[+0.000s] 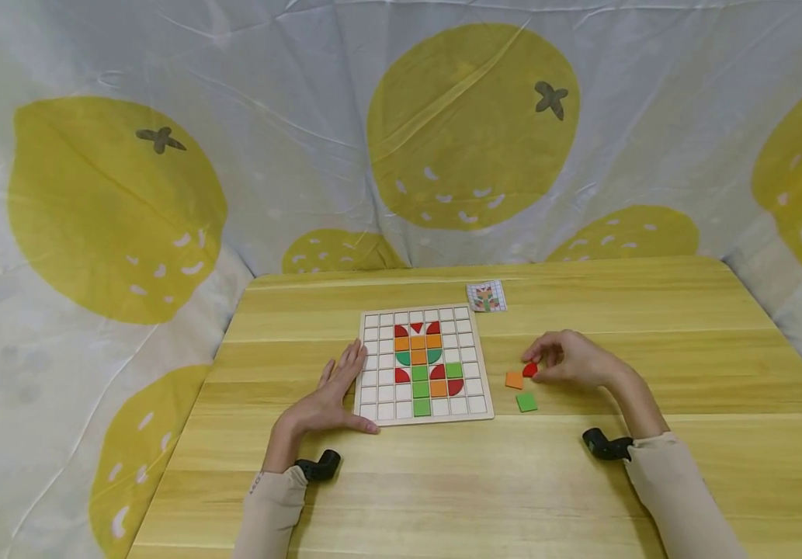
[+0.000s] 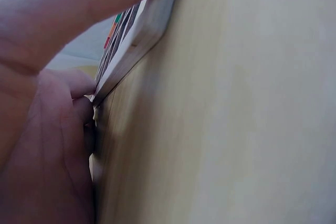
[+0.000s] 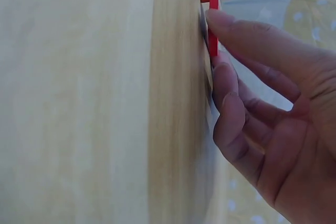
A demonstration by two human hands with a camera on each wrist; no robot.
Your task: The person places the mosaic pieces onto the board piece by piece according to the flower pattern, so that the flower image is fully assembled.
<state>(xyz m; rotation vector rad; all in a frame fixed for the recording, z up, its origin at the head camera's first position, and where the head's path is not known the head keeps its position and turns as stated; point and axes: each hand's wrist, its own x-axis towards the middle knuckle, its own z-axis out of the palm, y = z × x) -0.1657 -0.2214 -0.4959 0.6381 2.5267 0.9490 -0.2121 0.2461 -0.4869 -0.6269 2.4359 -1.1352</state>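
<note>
A wooden grid board [image 1: 458, 405] lies on the table, with red, orange and green tiles in its cells forming a flower shape. Along the board's left side rests my left hand [image 1: 325, 400], its fingers straight and spread and the thumb at the lower left corner. The left wrist view shows the board's edge [image 2: 137, 45] between thumb and fingers. To the right of the board, my right hand [image 1: 574, 361] pinches a red quarter-circle tile [image 3: 213, 35] between thumb and fingers, low over the table. An orange square tile [image 1: 515, 380] lies right beside it.
A green square tile [image 1: 527, 402] lies just in front of the orange one. Behind the board's upper right corner is a small printed card [image 1: 487, 296] with a flower pattern on a grid. A lemon-print cloth [image 1: 331, 155] hangs behind the wooden table [image 1: 442, 497].
</note>
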